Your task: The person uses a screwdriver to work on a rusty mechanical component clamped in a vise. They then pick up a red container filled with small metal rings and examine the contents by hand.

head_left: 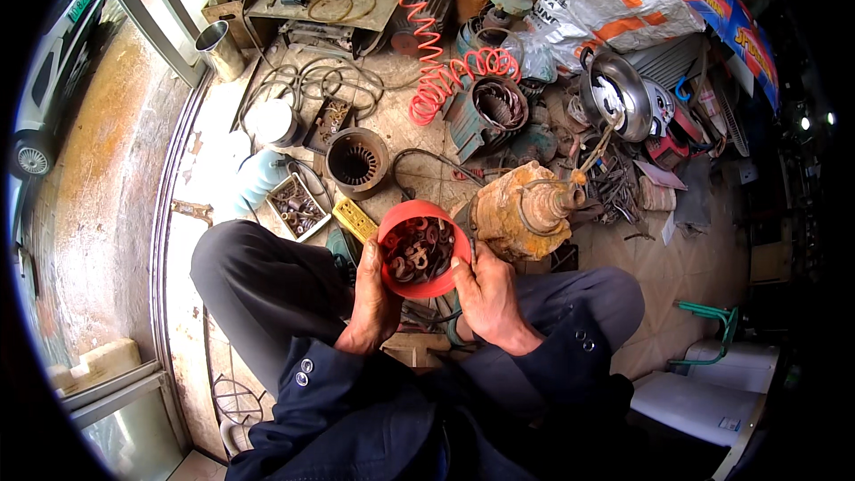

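Between my knees I hold a round red plastic bowl (pixel 427 287), tilted so its inside shows. Several small dark and rusty metal parts (pixel 417 249), some ring- or hook-shaped, lie in it. My left hand (pixel 372 303) grips the bowl's left side, and my right hand (pixel 492 294) closes on its right rim with the thumb on the edge. Just beyond the bowl on the right is a rusty, orange-crusted motor or pump body (pixel 521 214). A yellow power strip (pixel 354 219) lies at the bowl's far left.
A white tray of small hardware (pixel 297 207) and a motor stator (pixel 357 163) sit ahead on the left. Farther off are a coiled red air hose (pixel 430 80), a green motor housing (pixel 485 116) and a steel pan (pixel 616 93). Black cables (pixel 312 71) loop across the floor.
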The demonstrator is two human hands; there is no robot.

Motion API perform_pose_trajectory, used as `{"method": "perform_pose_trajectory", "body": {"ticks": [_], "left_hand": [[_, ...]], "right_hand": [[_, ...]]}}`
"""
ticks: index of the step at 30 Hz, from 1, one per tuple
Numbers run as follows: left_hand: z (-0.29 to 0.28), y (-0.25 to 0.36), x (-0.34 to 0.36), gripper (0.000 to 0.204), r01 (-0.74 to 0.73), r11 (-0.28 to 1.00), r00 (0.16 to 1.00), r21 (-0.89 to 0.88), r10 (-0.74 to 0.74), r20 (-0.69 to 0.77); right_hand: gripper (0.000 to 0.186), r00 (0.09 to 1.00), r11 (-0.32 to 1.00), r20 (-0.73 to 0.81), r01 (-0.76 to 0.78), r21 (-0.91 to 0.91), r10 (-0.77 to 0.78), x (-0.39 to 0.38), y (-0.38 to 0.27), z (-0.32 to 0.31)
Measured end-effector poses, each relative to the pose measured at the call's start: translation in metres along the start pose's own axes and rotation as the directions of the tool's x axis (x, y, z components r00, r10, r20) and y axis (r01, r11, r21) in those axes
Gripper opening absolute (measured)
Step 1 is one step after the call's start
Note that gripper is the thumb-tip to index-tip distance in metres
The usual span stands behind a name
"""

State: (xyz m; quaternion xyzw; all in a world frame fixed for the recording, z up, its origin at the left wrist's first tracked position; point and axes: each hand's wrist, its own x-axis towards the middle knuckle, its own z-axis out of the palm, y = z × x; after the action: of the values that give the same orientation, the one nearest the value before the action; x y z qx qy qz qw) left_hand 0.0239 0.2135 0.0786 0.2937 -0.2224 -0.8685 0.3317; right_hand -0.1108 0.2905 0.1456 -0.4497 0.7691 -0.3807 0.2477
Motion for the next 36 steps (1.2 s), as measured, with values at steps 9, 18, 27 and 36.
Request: {"method": "perform_pose_trajectory", "body": {"ticks": [9, 18, 27, 36], "left_hand": [[0.010, 0.016, -0.008, 0.087, 0.121, 0.979, 0.993, -0.163, -0.120, 0.019], [0.006, 0.013, -0.007, 0.087, 0.100, 0.985, 0.995, -0.141, -0.099, 0.019], [-0.002, 0.005, -0.003, 0.071, 0.033, 0.990, 0.999, -0.140, -0.029, 0.031], [0.001, 0.002, -0.002, 0.060, -0.063, 0.987, 0.998, 0.146, 0.062, 0.018]], "right_hand": [[0.028, 0.995, 0.993, -0.047, 0.089, 0.075, -0.086, -0.003, -0.015, -0.002], [0.030, 0.995, 0.995, -0.019, 0.094, 0.038, -0.093, -0.004, -0.014, -0.006], [0.032, 0.920, 0.920, -0.177, 0.303, -0.249, -0.351, 0.002, -0.016, -0.009], [0.023, 0.827, 0.386, 0.231, 0.462, -0.798, -0.512, 0.010, -0.018, -0.002]]}}
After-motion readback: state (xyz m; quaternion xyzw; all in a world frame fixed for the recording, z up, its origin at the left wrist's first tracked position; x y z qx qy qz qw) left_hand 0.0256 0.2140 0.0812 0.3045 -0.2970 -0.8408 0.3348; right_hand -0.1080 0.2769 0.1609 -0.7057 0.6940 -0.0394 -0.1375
